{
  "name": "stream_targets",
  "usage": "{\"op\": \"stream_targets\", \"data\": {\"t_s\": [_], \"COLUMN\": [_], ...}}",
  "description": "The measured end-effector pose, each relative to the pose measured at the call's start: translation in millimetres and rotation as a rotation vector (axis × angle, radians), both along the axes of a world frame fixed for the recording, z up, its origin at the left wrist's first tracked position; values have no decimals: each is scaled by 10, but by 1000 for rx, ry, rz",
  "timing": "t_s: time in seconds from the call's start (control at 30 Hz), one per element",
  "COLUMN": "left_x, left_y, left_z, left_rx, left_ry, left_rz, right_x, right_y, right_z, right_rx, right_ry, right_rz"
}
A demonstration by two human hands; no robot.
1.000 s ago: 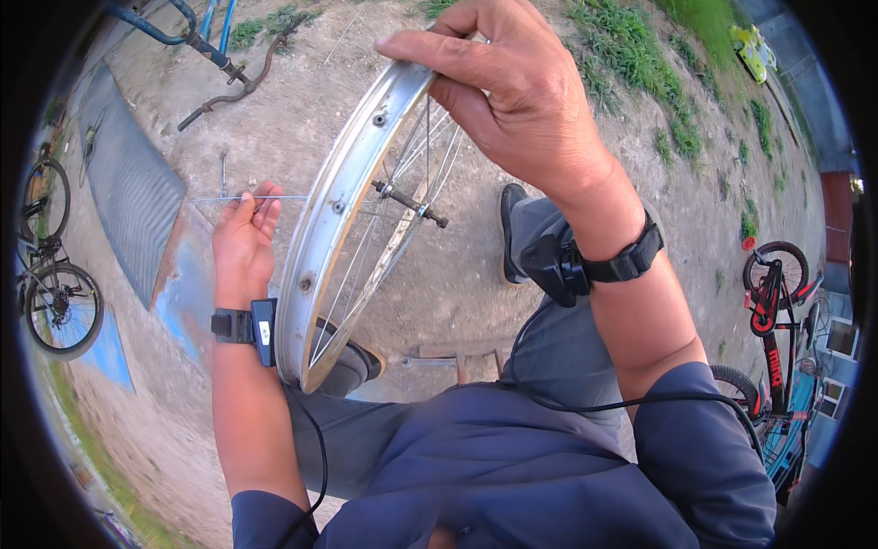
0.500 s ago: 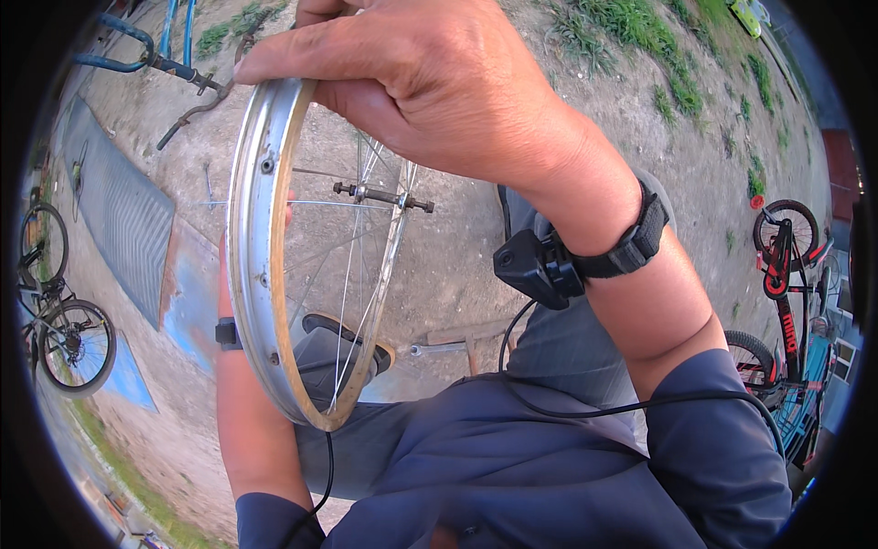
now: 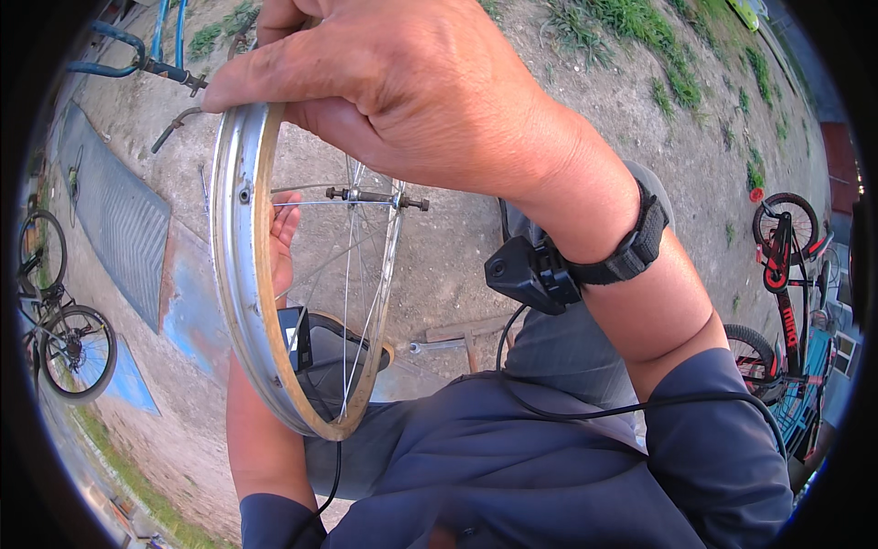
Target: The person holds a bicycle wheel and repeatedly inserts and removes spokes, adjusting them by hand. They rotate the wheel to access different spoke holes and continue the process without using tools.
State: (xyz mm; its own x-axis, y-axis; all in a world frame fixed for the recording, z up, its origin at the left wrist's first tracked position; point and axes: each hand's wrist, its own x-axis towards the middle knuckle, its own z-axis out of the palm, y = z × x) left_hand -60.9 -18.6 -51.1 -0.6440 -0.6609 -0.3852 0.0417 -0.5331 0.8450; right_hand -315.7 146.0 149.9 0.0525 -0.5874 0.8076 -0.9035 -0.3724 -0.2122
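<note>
My right hand (image 3: 384, 101) grips the top of a silver spoked rim (image 3: 240, 256), held on edge in front of me. Its axle and hub (image 3: 373, 199) sit among the spokes, right of the rim's near band. My left hand (image 3: 285, 229) is behind that band, partly hidden, with fingertips pinched at a thin wire spoke (image 3: 311, 203) lying crosswise toward the hub. Black straps with devices sit on both wrists. A wrench (image 3: 430, 346) lies on the dirt below the wheel, beside pieces of wood (image 3: 462, 331).
At upper left are a blue frame (image 3: 123, 66) and handlebar (image 3: 169, 130). A grey ribbed sheet (image 3: 114, 220) and blue-painted panels lie left, near a black bike (image 3: 78, 352). A black-and-red bike (image 3: 782, 270) lies right. Grass tufts (image 3: 677, 73) dot the dirt.
My right hand has moved left and down, carrying the rim with it and turning it more upright. My left hand has shifted slightly right and is now partly behind the rim.
</note>
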Motion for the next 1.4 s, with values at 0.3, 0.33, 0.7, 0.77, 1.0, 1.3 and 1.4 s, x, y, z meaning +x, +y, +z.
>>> {"op": "stream_targets", "data": {"t_s": [0.3, 0.33, 0.7, 0.77, 1.0, 1.3, 1.4], "left_x": [-51, -56, -67, -73, -107, -159, -158], "left_y": [69, 78, 95, 88, 99, 144, 179], "left_z": [21, 30, 49, 36, 81, 151, 170], "left_rx": [-77, -44, -45, -24, -30, -29, 22], "left_ry": [-77, -83, -65, -80, -136, -182, -165], "left_rz": [-8, 12, 10, 25, 48, 44, -10], "right_x": [20, 16, 27, 44, 0, 63, 7], "right_y": [84, 72, 63, 92, -13, 112, 100], "right_z": [29, 30, 70, 102, 45, 95, 94], "right_rx": [20, 21, 8, 49, 16, 41, 85], "right_ry": [-43, -31, -39, -63, -56, -73, -34], "right_rz": [29, 27, 48, 34, 55, 13, 32]}}
